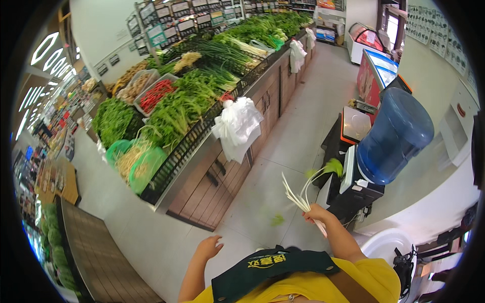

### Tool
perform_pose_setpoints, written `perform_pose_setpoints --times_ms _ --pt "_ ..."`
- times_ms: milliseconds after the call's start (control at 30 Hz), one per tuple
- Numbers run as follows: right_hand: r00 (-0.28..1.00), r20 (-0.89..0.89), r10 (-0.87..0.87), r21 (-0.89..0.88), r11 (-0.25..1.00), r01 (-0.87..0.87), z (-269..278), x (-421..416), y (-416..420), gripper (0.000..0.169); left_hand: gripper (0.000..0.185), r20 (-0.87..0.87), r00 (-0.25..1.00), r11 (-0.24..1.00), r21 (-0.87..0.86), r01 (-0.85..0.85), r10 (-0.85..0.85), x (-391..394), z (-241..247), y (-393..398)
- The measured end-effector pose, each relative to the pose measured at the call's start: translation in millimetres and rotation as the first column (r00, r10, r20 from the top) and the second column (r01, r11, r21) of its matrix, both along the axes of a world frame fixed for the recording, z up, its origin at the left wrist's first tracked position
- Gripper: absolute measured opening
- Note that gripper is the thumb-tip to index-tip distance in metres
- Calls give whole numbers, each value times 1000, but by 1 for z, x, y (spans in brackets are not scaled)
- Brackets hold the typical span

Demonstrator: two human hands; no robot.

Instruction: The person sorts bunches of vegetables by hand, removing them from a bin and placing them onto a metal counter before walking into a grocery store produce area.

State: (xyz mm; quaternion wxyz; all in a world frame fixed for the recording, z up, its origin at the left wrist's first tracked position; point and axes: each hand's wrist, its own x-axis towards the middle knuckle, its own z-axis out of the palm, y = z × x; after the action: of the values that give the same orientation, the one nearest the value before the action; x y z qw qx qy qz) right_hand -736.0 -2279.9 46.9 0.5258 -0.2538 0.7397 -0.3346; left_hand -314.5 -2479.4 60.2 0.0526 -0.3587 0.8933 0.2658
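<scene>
My right hand (317, 214) is closed around a few long white vegetable stalks (297, 199) with green leaves at one end, held over the floor near the water dispenser. Some of the leaves are blurred. My left hand (209, 247) is low at the centre left, holding nothing, its thumb and fingers apart. Beyond both hands stands a long produce counter (212, 185) with leafy greens (178, 125), red chilies (156, 94) in a tray and green bags (146, 168) of pale sprouts. White plastic bags (238, 123) hang at its front edge.
A blue water bottle (394, 136) sits on a black dispenser at the right, beside a weighing scale (356, 124) with a metal plate. A white tub (390, 242) is at lower right. A wooden display stand (102, 250) is at lower left. The tiled aisle runs beside the counter.
</scene>
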Motion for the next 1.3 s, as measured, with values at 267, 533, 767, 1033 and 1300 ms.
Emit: perform_pose_setpoints --times_ms 267,533,767,1033,1300 --pt "945 184 -270 220 948 228 -62 -134 -69 23 35 -290 854 888 29 459 -432 -292 34 -163" --pt "704 292 -647 12 739 674 -45 -348 -243 33 31 -20 956 940 186 -285 294 -265 -164 -356" --pt "569 326 -755 -661 249 708 91 -561 -410 23 30 640 306 123 315 -941 705 -212 -177 -335" --pt "427 394 -814 -913 -400 81 324 -654 -621 30 30 650 79 -264 413 -872 756 -344 -199 -331" --pt "295 643 -706 -595 -704 -388 425 -717 -736 47 29 587 -174 -478 415 -774 791 -449 -167 -348"
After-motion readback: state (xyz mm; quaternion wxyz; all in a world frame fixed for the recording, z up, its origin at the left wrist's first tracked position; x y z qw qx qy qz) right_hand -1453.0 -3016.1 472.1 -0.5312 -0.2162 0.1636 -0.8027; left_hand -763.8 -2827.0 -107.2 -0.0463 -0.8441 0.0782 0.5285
